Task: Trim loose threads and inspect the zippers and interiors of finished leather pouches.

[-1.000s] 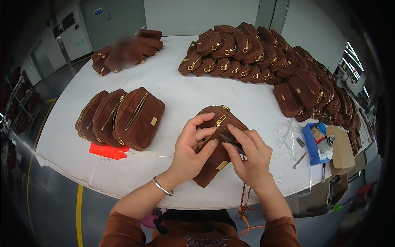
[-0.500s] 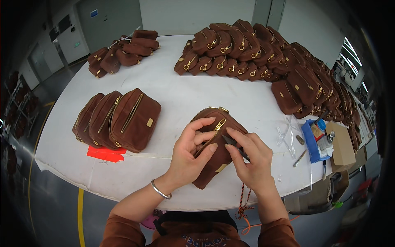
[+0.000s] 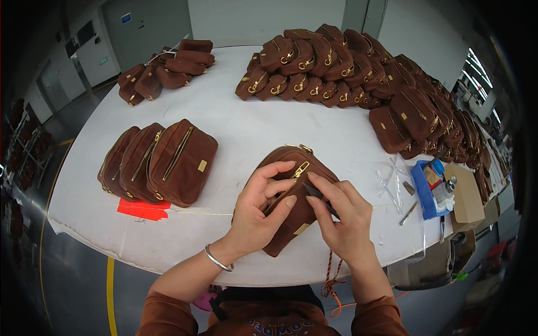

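Note:
A brown suede zip bag (image 3: 296, 215) with gold zipper lies on the white table (image 3: 246, 129) in front of me. My left hand (image 3: 259, 210) grips its left side, thumb near the gold zip pull. My right hand (image 3: 343, 221) presses on the bag's right side, and its fingers pinch a small dark piece at the bag's opening. A silver bangle is on my left wrist.
Three matching bags (image 3: 159, 162) stand in a row at the left, with a red tape strip (image 3: 143, 209) before them. A large heap of bags (image 3: 358, 73) fills the back and right. Another pile (image 3: 165, 67) sits far left. A blue tray (image 3: 428, 187) and a cardboard box (image 3: 465, 196) lie at the right edge.
My head has shifted a little, so the table sits differently in view. Both hands stay on the bag, with the left fingers sliding slightly along the zipper.

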`<action>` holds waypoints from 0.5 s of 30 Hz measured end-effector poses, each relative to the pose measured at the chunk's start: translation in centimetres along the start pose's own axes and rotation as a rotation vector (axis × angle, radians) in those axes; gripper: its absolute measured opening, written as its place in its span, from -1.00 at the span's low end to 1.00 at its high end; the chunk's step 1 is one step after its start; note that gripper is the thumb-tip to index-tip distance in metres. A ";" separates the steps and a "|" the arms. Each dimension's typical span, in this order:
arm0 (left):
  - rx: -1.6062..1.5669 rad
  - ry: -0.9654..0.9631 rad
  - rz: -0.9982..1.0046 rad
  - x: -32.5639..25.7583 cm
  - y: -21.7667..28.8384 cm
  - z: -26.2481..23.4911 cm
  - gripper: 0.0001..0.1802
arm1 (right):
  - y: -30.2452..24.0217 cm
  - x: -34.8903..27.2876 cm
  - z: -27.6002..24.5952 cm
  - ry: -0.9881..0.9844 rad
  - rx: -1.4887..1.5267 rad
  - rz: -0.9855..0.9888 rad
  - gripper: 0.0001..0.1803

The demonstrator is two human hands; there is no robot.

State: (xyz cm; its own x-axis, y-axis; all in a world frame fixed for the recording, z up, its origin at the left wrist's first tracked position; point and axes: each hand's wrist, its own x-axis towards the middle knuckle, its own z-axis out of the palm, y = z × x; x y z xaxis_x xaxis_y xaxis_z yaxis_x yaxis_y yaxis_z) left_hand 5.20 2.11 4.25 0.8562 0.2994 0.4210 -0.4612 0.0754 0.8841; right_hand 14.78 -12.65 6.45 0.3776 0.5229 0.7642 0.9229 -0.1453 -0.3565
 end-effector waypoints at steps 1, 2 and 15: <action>0.000 -0.001 0.000 0.0 0.0 0.0 -0.44 | -0.1 0.0 0.0 0.000 0.003 0.013 -0.57; 0.018 -0.002 0.002 -0.1 -0.1 -0.1 -0.44 | -0.1 0.0 -0.1 -0.001 0.003 0.013 -0.57; 0.045 0.035 0.025 0.1 -0.1 -0.1 -0.44 | -0.1 0.1 0.6 -0.047 0.143 0.118 -0.64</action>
State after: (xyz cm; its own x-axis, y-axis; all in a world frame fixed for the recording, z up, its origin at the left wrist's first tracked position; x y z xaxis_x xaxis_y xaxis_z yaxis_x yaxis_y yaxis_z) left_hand 5.31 2.20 4.17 0.8356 0.3336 0.4364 -0.4707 0.0251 0.8819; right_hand 14.68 -12.10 6.20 0.4759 0.5480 0.6880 0.8509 -0.0888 -0.5178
